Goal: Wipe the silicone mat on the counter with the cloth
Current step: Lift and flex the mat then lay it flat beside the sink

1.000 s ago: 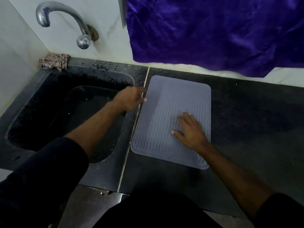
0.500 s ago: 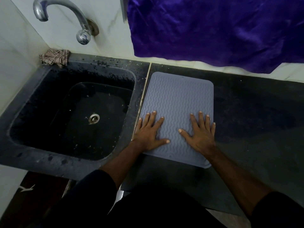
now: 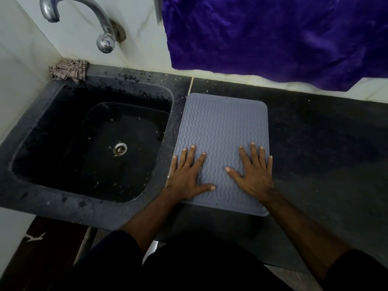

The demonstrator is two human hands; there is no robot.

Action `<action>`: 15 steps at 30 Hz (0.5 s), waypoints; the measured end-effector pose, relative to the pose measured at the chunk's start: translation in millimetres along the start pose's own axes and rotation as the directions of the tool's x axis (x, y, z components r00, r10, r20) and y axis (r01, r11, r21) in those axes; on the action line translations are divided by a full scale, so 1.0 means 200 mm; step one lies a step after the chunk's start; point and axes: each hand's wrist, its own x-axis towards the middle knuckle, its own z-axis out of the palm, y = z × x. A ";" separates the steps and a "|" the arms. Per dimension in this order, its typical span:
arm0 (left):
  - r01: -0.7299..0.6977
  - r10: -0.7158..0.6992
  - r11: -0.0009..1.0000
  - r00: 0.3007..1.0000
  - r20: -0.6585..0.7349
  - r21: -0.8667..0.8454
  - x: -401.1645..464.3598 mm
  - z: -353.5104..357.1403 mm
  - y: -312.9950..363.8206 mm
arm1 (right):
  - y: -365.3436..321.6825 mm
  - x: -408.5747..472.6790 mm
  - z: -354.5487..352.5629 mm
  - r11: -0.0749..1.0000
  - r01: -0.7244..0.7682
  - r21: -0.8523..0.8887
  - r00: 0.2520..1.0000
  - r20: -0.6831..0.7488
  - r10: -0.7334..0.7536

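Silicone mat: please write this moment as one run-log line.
mat flat on counter | left hand, right hand flat on mat | cloth behind sink, untouched

Two hands flat on a grey ribbed mat (image 3: 222, 127) on a dark counter (image 3: 315, 143), left hand (image 3: 186, 175) at its left edge, right hand (image 3: 255, 172) near its right edge, black sink (image 3: 31, 143) to the left, checked cloth (image 3: 68, 69) in the far corner beneath the tap (image 3: 84, 15), purple fabric (image 3: 273, 38) hanging on the far wall

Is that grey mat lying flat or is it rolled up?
Flat. The mat lies spread on the counter, both hands pressing it.
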 end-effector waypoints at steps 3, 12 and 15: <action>-0.002 0.002 1.000 1.000 0.003 -0.005 0.00 -0.01 0.00 | 0.00 0.00 -0.01 1.000 0.002 -0.006 1.000 0.006 -0.002; -0.001 0.001 1.000 1.000 -0.011 -0.007 -0.02 0.01 0.00 | -0.01 -0.02 0.00 1.000 -0.001 0.000 1.000 -0.009 0.001; -0.001 0.001 1.000 1.000 -0.015 -0.010 -0.02 0.01 -0.01 | -0.02 -0.03 0.00 1.000 -0.003 0.004 1.000 -0.011 0.003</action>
